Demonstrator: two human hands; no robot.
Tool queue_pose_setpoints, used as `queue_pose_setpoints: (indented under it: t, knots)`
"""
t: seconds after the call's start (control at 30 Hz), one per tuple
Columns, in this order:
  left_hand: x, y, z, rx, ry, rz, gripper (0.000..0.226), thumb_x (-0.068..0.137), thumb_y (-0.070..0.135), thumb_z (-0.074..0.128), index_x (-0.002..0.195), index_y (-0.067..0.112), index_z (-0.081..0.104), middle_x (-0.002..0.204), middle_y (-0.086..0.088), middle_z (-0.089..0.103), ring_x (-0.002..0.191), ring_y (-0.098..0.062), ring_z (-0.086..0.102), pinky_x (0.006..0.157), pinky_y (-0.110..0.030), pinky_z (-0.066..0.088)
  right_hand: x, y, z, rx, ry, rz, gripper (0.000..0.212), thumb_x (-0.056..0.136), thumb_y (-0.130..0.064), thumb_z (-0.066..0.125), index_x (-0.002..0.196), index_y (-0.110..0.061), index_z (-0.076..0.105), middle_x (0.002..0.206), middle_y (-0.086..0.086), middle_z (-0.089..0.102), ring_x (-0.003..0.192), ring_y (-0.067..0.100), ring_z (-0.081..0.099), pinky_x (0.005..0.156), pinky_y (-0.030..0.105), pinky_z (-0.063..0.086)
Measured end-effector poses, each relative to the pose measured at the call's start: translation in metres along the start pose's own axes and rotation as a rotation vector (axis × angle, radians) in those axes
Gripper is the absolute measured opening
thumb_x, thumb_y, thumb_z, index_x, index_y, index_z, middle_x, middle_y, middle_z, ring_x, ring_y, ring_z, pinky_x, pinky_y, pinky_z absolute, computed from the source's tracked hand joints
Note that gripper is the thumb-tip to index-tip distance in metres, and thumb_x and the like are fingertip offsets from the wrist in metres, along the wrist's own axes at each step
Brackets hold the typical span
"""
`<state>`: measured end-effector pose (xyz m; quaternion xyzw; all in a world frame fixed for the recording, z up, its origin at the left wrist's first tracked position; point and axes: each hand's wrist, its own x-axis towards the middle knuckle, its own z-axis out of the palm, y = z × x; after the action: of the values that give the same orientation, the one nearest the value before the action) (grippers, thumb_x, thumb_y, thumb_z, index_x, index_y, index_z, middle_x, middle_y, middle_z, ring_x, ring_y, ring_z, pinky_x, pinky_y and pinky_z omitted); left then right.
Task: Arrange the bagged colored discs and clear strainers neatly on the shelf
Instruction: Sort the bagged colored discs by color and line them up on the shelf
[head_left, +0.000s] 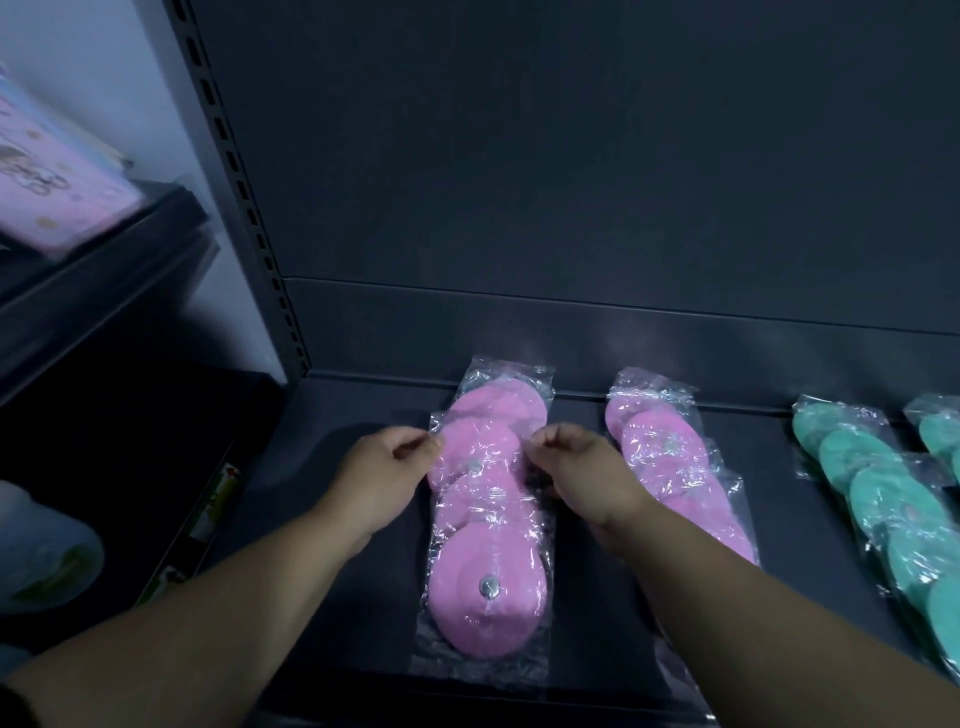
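The bag of pink discs (480, 447) lies flat on the shelf (576, 405), part of an overlapping row whose long axis runs from me toward the back panel. It sits between my hands, both equally near: my left hand (384, 470) pinches its left edge, my right hand (589, 470) its right. To the right of this bag lie another pink row (670, 467), then teal bags (872, 488).

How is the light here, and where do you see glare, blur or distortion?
Head view: dim light; glare on the bagged pink discs between the left hand and right hand; pink box at left blurred; slotted upright bowed by the wide lens.
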<state>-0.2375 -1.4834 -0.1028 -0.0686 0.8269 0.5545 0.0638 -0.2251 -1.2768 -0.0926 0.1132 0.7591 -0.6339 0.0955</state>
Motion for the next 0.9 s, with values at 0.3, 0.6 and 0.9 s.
queue_pose_setpoints:
  t: [0.3,0.6,0.9]
  knots:
    - [0.016,0.009,0.006,-0.262,-0.070,-0.050,0.011,0.092,0.015,0.061,0.082,0.019,0.063,0.084,0.002,0.066,0.079,-0.016,0.057,0.079,-0.035,0.048,-0.007,-0.009,-0.004,0.156,-0.143,0.117,0.017,0.087,-0.016,0.069,0.096,-0.015,0.054,0.084,0.006,0.064,0.071,0.016,0.057,0.054,0.021,0.048]
    - [0.014,0.015,0.013,-0.303,-0.042,-0.090,0.011,0.097,0.030,0.052,0.101,0.027,0.062,0.094,0.003,0.069,0.078,-0.015,0.065,0.064,-0.031,0.056,-0.006,0.006,-0.009,0.109,-0.133,0.127,0.029,0.084,-0.006,0.071,0.109,-0.016,0.061,0.089,0.005,0.066,0.073,0.016,0.056,0.062,0.021,0.049]
    - [0.030,0.015,0.021,-0.062,-0.018,-0.103,0.030,0.095,0.035,0.054,0.107,0.012,0.069,0.101,-0.001,0.071,0.098,-0.016,0.064,0.082,-0.023,0.046,-0.003,0.011,-0.006,-0.174,-0.003,0.120,0.022,0.082,-0.025,0.074,0.081,-0.003,0.072,0.065,0.004,0.067,0.054,0.013,0.057,0.057,0.026,0.053]
